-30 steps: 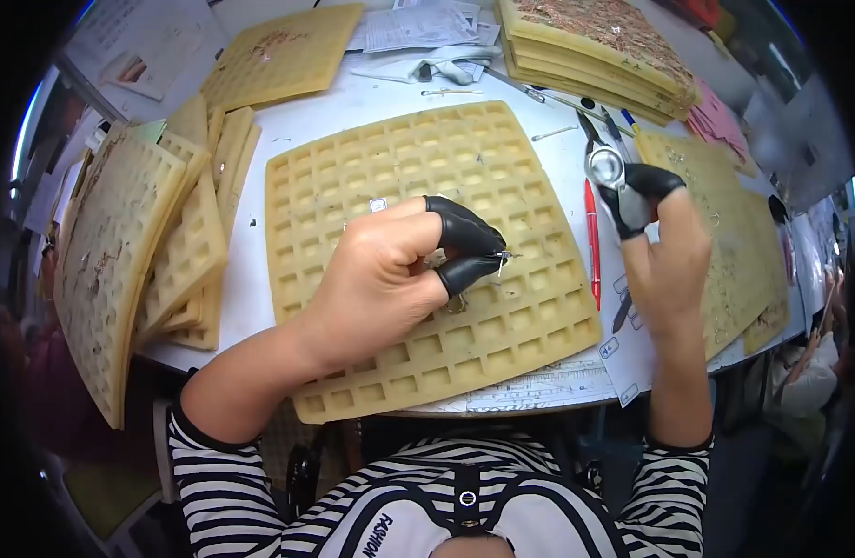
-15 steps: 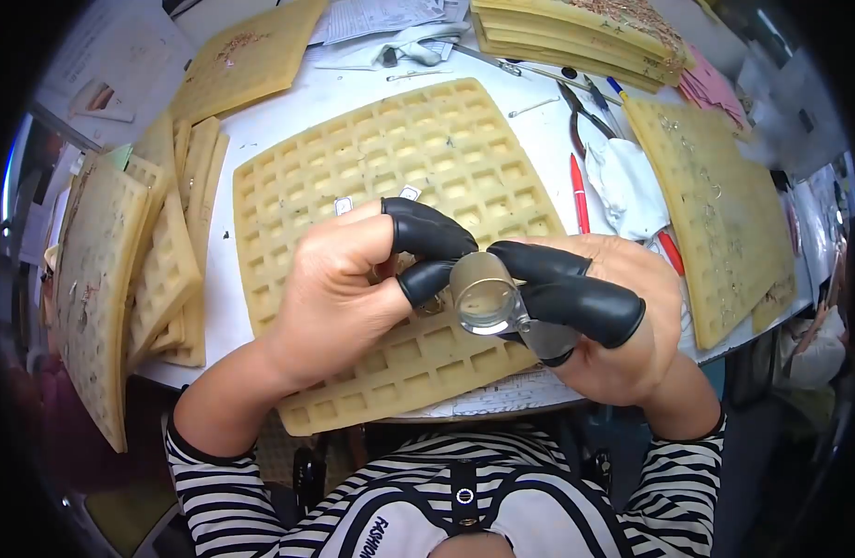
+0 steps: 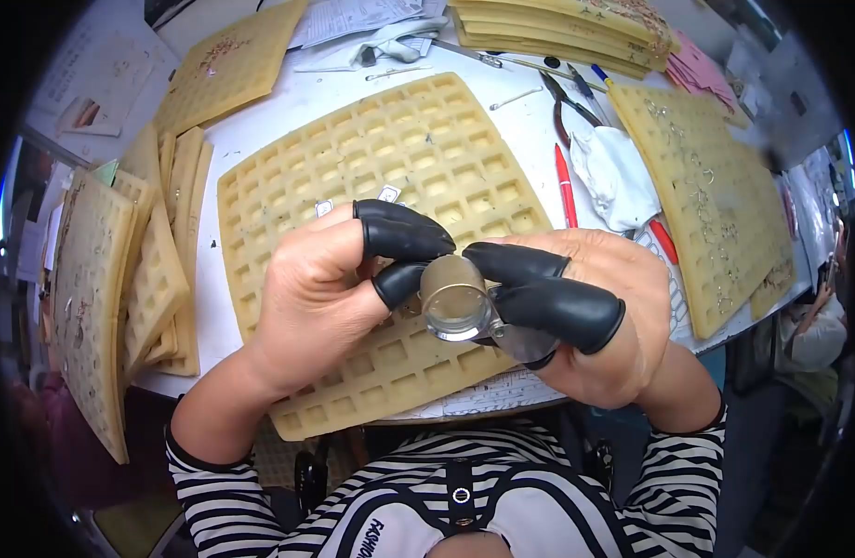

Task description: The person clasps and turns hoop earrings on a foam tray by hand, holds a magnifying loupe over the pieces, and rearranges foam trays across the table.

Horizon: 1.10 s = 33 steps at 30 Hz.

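Note:
A jeweller's loupe point(image 3: 455, 299) with a metal barrel and a glass lens is in my right hand point(image 3: 606, 321), whose black-capped fingers are closed around its holder. My left hand point(image 3: 308, 274), also with black finger cots, is closed in a pinch just left of the loupe. Between its thumb and forefinger something small shows a gold glint, but the loupe and fingers hide most of it. Both hands are above a yellow tray point(image 3: 302, 163) with rows of square pockets. Two small white tags point(image 3: 388, 193) lie just beyond my left fingers.
Similar yellow trays point(image 3: 97, 279) lean at the left and are stacked point(image 3: 548, 42) at the back. On the right, another tray point(image 3: 725, 223) carries several rings. Pliers point(image 3: 562, 107), a red pen point(image 3: 565, 186) and a white cloth point(image 3: 615, 177) lie on the white table.
The whole scene has shifted slightly left in the view, hands and tray together. Both hands keep the same grip, and the loupe stays beside the left fingertips.

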Tool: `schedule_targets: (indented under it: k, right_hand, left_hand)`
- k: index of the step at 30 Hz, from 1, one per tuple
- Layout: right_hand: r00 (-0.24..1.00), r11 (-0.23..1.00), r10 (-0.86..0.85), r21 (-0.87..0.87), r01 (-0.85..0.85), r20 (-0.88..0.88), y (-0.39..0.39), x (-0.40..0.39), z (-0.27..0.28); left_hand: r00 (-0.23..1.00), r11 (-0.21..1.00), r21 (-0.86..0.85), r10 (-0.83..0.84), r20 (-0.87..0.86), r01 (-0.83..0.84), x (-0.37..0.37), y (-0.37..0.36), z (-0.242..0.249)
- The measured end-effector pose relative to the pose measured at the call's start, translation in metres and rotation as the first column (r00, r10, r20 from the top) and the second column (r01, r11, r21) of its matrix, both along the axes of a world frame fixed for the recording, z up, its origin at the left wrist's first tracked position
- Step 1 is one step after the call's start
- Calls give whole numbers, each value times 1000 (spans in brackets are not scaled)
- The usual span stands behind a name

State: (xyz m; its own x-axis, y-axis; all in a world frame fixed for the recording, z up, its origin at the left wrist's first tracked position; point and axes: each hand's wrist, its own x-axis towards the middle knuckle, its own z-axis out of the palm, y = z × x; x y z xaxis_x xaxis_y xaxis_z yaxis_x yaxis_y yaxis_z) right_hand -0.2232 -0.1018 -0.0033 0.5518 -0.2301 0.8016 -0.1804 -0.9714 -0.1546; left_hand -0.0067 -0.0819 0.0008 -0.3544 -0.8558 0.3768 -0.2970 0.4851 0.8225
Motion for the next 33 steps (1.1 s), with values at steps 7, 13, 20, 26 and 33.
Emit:
schedule_targets:
  k: [7, 13, 20, 26, 33]
  right_hand:
    - [999, 1000, 4, -5, -4, 42, -1, 0, -3]
    - [866, 866, -500, -38, 499, -4, -13, -20, 11]
    - [419, 468, -864, -140, 872, -278, -33, -55, -3]
    - [601, 627, -777, -141, 766, -188, -21, -42, 2]
    - [969, 965, -225, 117, 236, -99, 7, 0, 4]
  left_hand:
    - [1000, 1000, 27, 10, -23, -9, -1, 1, -2]
    - [991, 988, 87, 126, 54, -130, -2, 3, 1]
    - [984, 975, 173, 158, -87, -141, -3, 3, -6]
    - [978, 970, 192, 173, -114, -149, -2, 4, -8]
    - [990, 993, 63, 109, -87, -104, -2, 3, -11]
